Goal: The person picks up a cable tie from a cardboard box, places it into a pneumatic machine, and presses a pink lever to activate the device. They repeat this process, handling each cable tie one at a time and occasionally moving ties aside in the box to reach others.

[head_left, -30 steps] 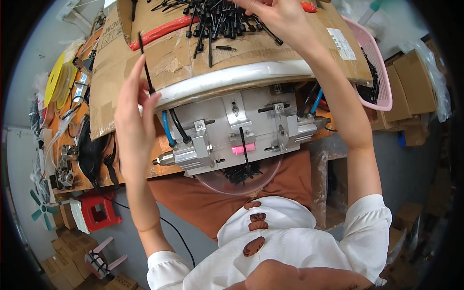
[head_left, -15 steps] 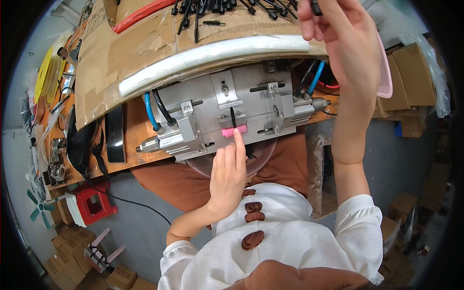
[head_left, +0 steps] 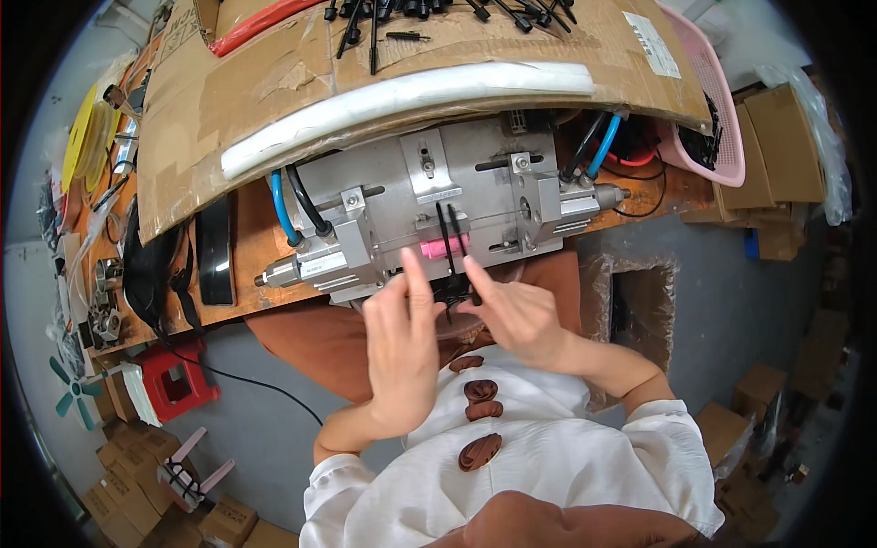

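Black rod [head_left: 459, 239] in right grip [head_left: 523, 318], second rod [head_left: 445, 233] alongside, left grip [head_left: 402, 345] near

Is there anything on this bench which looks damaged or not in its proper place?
The cardboard beyond the metal fixture looks damaged: its surface shows a peeled, ragged patch left of centre. Also, one short black piece lies crosswise, apart from the black rods, as if stray.

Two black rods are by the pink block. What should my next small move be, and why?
Probably close your left hand on the left black rod and draw it aside: it lies across the pink block, that hand looks open nearby, and your right hand seems to pinch the other rod close by, so this might make room.
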Motion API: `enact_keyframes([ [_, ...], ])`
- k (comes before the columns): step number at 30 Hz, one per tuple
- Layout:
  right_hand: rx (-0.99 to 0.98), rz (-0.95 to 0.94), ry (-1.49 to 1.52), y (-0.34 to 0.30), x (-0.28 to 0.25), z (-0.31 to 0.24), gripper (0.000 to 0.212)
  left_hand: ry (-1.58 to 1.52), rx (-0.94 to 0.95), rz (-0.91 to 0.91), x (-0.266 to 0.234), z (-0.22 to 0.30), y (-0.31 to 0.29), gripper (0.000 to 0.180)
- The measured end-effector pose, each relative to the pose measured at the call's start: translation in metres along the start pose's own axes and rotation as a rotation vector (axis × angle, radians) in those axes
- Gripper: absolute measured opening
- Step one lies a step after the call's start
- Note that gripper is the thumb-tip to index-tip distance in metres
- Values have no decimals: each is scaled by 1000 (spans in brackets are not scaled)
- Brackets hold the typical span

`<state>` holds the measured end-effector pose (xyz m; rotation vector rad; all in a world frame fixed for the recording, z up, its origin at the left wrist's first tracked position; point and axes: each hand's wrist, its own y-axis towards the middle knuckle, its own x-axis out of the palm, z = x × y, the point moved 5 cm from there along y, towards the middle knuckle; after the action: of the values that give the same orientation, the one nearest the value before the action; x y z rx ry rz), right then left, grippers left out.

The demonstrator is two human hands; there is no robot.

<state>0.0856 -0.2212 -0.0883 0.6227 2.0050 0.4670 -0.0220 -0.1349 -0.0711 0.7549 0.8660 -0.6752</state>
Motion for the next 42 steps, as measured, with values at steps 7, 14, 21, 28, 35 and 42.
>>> enact_keyframes([
  [7,65,-35,-32,2,26,1,63,-8,-76,-3,-7,-10,-5,80],
  [14,77,-62,-79,3,26,-2,65,12,-54,-20,-8,-10,-1,76],
  [21,58,-233,-85,24,-3,-6,67,103,270,180,-42,-11,109,62],
  [28,-54,296,-449,168,-70,59,19,65,562,103,-32,-29,255,27],
  [35,-159,-34,-627,226,-42,107,19,-103,393,-177,-66,-77,235,27],
  [42,353,-98,516,245,-78,98,17,-1010,-33,-268,-137,-142,235,32],
])
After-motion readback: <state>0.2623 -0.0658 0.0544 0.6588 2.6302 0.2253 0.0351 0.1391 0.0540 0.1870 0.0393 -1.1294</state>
